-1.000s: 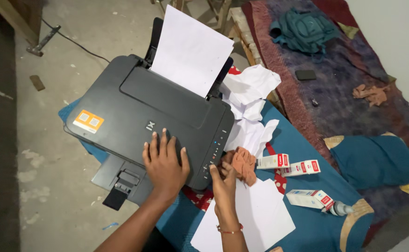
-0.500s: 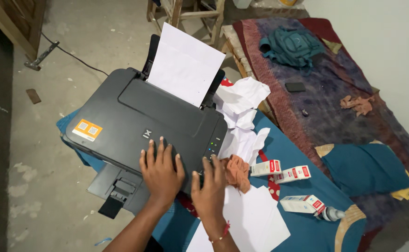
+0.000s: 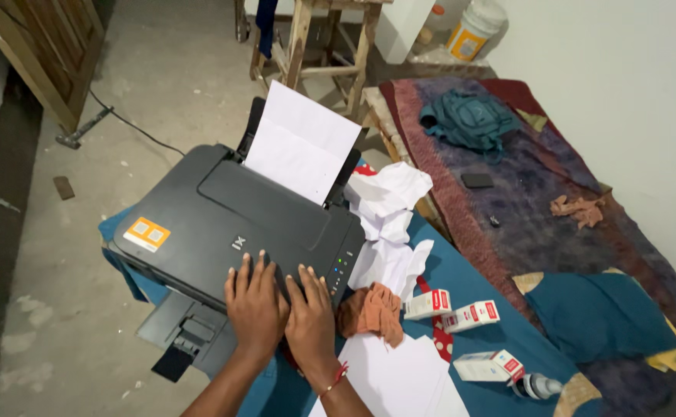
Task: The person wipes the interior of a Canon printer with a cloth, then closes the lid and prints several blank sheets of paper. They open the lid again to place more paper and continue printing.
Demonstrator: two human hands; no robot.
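Note:
A black printer (image 3: 222, 216) sits on a blue cloth-covered table (image 3: 469, 270), with white sheets (image 3: 301, 143) standing in its rear feed. My left hand (image 3: 255, 305) lies flat on the printer's front lid, fingers spread. Beside it, my right hand (image 3: 309, 316) also rests flat on the front edge, near the lit button panel (image 3: 341, 266). Neither hand holds anything. The output tray (image 3: 187, 336) sticks out below my left hand.
An orange rag (image 3: 370, 313), crumpled white paper (image 3: 388, 201), flat sheets (image 3: 396, 382), three small white-and-red boxes (image 3: 450, 305) and a small bottle (image 3: 537, 386) lie to the right. A bed with a green backpack (image 3: 465, 120) lies beyond. A wooden stool (image 3: 322, 38) and bucket (image 3: 473, 27) stand behind.
My right hand left the rag and button panel and moved left onto the printer's front edge beside my left hand. The view tilted up, showing more of the room.

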